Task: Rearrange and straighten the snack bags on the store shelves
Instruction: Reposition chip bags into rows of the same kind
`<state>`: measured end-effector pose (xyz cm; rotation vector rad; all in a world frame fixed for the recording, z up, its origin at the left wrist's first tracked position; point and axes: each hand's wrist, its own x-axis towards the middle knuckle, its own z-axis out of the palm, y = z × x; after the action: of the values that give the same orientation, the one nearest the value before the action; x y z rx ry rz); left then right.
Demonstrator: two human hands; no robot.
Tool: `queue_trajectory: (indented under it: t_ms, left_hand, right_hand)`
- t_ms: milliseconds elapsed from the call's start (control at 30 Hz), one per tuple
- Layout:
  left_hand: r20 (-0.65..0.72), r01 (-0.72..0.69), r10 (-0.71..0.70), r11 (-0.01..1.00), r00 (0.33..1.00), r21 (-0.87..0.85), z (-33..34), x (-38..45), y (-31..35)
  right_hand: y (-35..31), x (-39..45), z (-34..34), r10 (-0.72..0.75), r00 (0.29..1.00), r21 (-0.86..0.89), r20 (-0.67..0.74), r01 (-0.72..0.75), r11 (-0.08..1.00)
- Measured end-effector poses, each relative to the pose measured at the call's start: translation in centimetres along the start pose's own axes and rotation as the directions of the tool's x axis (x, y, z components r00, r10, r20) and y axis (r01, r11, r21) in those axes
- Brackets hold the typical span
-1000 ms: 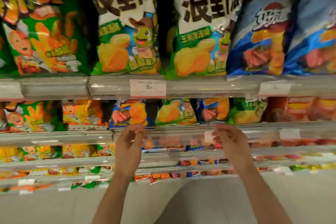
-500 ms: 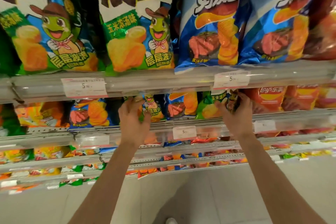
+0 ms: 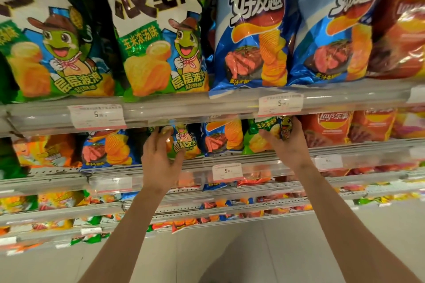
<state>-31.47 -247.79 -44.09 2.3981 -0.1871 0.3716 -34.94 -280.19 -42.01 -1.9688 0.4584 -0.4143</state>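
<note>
On the second shelf, my left hand (image 3: 158, 158) rests on the left edge of a green corn snack bag (image 3: 186, 142), fingers curled around its side. My right hand (image 3: 287, 145) grips another green corn snack bag (image 3: 264, 131) further right, fingers wrapped over its right edge. A blue steak-chip bag (image 3: 222, 138) stands between the two green bags. On the shelf above stand large green corn snack bags (image 3: 158, 41) and large blue steak-chip bags (image 3: 253, 37).
Red Lay's bags (image 3: 328, 128) stand right of my right hand, another blue chip bag (image 3: 108, 149) and orange bags (image 3: 46, 151) to the left. Clear shelf rails carry price tags (image 3: 227, 171). Lower shelves hold several more bags; grey floor (image 3: 230, 248) lies below.
Both hands rose from the shelf rail into the second shelf and took hold of the two green bags. The camera shifted right and closer.
</note>
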Motion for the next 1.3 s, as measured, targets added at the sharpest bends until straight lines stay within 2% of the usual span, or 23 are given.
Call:
queue_trajectory:
  t_ms: [200,433,600,733,833,933,1133,1233,1300]
  left_hand:
    - [-0.005,-0.021,0.021,0.994,1.0,0.103,1.1,-0.4,-0.2]
    - [0.006,-0.071,0.071,0.993,0.997,0.091,0.6,-0.5,-1.1]
    - [-0.039,0.156,-0.161,0.982,0.986,-0.104,-0.3,0.2,-1.8]
    - [0.12,0.327,-0.308,0.923,0.944,-0.202,-1.0,1.7,-2.6]
    - [0.137,0.344,-0.325,0.926,0.936,-0.157,-1.2,2.4,-2.8]
    - [0.127,0.319,-0.304,0.94,0.944,-0.121,-1.2,2.3,-3.0]
    - [-0.034,0.151,-0.16,0.971,0.987,-0.184,-2.3,0.7,-4.3]
    - [-0.151,0.105,-0.136,0.975,0.979,-0.197,-3.8,0.4,-5.3]
    - [-0.222,0.102,-0.136,0.983,0.966,-0.155,-4.9,0.4,-6.3]
  right_hand:
    - [0.1,-0.9,0.9,-0.041,0.999,-0.024,0.035,0.042,0.999]
    - [0.3,-0.5,0.4,-0.002,0.997,-0.119,0.081,0.012,0.993]
    - [0.5,-1.0,0.4,0.011,0.999,-0.175,0.049,-0.003,0.985]
    - [0.7,-2.2,1.3,-0.044,0.999,-0.346,0.019,0.048,0.937]
    - [0.3,-3.1,1.9,-0.108,0.994,-0.448,-0.007,0.093,0.889]
    - [0.1,-4.8,2.6,-0.263,0.964,-0.529,-0.041,0.203,0.824]
    - [-0.9,-7.7,6.0,-0.501,0.865,-0.538,-0.008,0.419,0.732]
    - [-2.5,-8.4,8.5,-0.555,0.826,-0.446,0.097,0.534,0.718]
    - [-4.0,-8.6,10.5,-0.514,0.831,-0.325,0.213,0.557,0.765]
